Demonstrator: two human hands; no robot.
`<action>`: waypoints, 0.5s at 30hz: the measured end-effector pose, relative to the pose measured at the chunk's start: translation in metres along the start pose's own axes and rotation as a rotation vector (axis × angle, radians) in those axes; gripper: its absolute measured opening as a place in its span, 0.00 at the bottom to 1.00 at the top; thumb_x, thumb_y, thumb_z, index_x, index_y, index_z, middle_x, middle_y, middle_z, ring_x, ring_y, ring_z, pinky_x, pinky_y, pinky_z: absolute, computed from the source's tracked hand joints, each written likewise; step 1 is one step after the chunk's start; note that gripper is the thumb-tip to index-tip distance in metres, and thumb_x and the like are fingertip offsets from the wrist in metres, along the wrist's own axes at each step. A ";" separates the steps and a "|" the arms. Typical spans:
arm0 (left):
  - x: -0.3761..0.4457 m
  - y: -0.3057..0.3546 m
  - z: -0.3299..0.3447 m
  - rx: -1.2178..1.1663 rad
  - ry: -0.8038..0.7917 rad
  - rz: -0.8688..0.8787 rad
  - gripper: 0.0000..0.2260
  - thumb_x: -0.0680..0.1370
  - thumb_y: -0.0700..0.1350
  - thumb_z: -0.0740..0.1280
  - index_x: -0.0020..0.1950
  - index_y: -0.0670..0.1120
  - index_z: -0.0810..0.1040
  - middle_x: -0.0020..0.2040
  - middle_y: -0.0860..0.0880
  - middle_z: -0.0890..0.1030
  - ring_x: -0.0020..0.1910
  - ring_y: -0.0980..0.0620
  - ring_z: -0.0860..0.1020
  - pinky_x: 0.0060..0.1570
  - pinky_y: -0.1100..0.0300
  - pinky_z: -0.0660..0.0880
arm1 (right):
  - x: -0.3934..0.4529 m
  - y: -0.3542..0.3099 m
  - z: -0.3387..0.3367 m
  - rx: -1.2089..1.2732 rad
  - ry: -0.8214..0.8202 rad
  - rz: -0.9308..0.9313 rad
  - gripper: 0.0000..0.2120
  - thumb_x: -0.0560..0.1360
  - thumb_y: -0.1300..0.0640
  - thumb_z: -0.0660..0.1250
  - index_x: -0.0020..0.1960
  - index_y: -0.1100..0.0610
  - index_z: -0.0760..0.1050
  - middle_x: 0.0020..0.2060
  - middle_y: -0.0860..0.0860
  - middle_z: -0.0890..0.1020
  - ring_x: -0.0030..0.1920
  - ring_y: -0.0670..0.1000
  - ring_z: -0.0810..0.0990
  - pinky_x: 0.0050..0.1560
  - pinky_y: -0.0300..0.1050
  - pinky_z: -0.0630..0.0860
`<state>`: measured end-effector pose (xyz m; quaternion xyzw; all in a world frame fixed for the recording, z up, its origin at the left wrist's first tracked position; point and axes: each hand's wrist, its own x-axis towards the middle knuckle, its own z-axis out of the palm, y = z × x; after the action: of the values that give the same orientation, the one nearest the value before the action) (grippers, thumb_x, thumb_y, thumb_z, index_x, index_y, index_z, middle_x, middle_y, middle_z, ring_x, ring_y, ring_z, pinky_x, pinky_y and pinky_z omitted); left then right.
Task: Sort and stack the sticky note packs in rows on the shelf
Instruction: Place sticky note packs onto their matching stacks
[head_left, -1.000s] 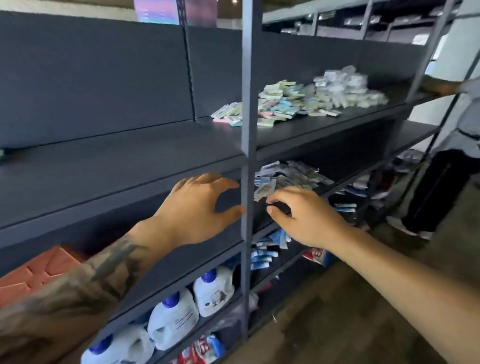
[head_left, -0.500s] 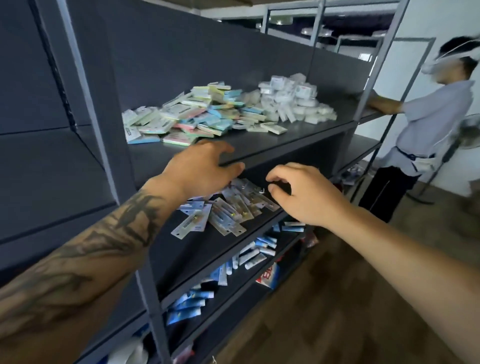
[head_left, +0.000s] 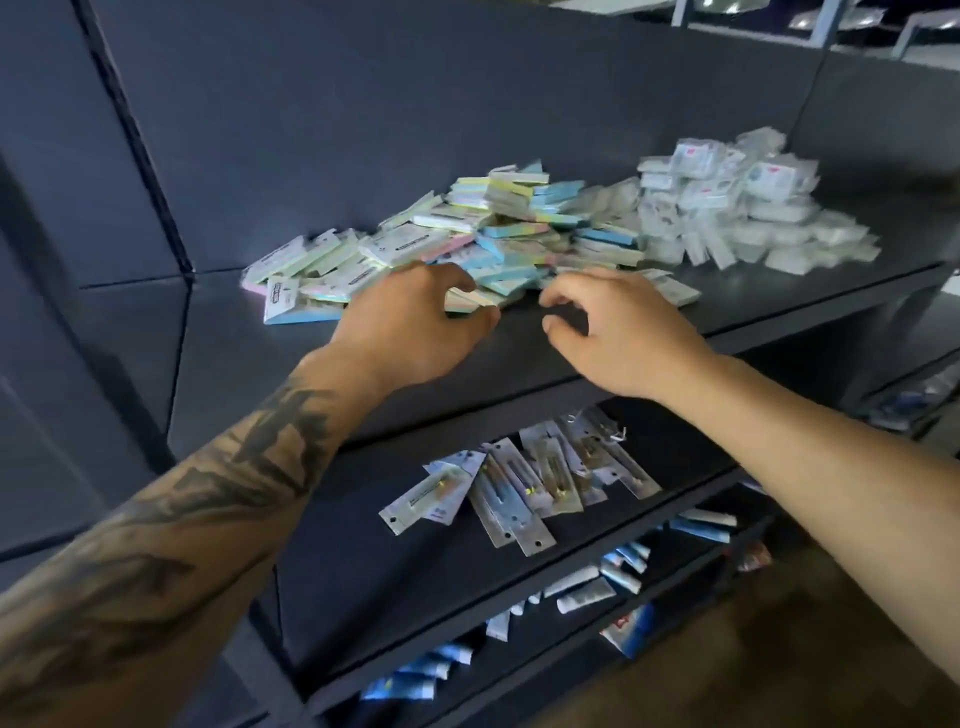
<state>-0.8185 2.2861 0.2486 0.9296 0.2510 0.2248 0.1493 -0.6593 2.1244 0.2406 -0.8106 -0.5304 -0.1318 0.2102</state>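
Shelf (head_left: 597, 353): dark grey, uppermost of the tiers in view; it carries the sticky note packs.
Sticky note packs (head_left: 467, 228): loose, unsorted heap of pastel blue, pink, yellow and green packs, lying mid-shelf against one another at mixed angles; no rows formed.
Left hand (head_left: 410, 317): at the front edge of the heap, grip closed around 1 pastel pack (head_left: 470, 300), thumb under its near edge, fingers over the top; forearm tattooed.
Right hand (head_left: 623, 332): just beside the left, over the bare shelf front at the heap's near edge; grip narrow, fingers curled, thumb near forefinger, nothing seen held.
White packets (head_left: 737, 208): separate pile to the right, touching the heap.
Blister cards (head_left: 524, 488): scattered on the next shelf down.
Tubes (head_left: 597, 587): white and blue, on a lower shelf.
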 end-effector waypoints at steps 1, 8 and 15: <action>0.008 0.001 0.000 0.010 0.030 -0.028 0.22 0.77 0.66 0.66 0.67 0.58 0.78 0.67 0.52 0.79 0.65 0.47 0.77 0.63 0.50 0.74 | 0.014 0.009 0.002 0.007 0.016 -0.035 0.13 0.81 0.48 0.64 0.63 0.49 0.78 0.60 0.48 0.80 0.58 0.54 0.79 0.55 0.57 0.79; 0.065 0.009 0.003 0.050 0.201 -0.246 0.18 0.79 0.65 0.66 0.62 0.57 0.80 0.58 0.51 0.83 0.58 0.46 0.79 0.58 0.51 0.76 | 0.116 0.070 0.012 0.049 0.098 -0.197 0.11 0.78 0.50 0.66 0.59 0.48 0.79 0.58 0.50 0.80 0.58 0.57 0.78 0.56 0.55 0.78; 0.112 0.001 0.016 0.087 0.216 -0.416 0.19 0.79 0.66 0.65 0.64 0.56 0.78 0.62 0.51 0.81 0.62 0.46 0.78 0.56 0.55 0.72 | 0.199 0.096 0.020 0.053 0.104 -0.292 0.17 0.77 0.50 0.67 0.65 0.51 0.75 0.63 0.54 0.77 0.63 0.61 0.76 0.56 0.52 0.75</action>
<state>-0.7239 2.3423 0.2738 0.8339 0.4611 0.2763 0.1247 -0.4913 2.2607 0.2912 -0.7112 -0.6343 -0.1886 0.2372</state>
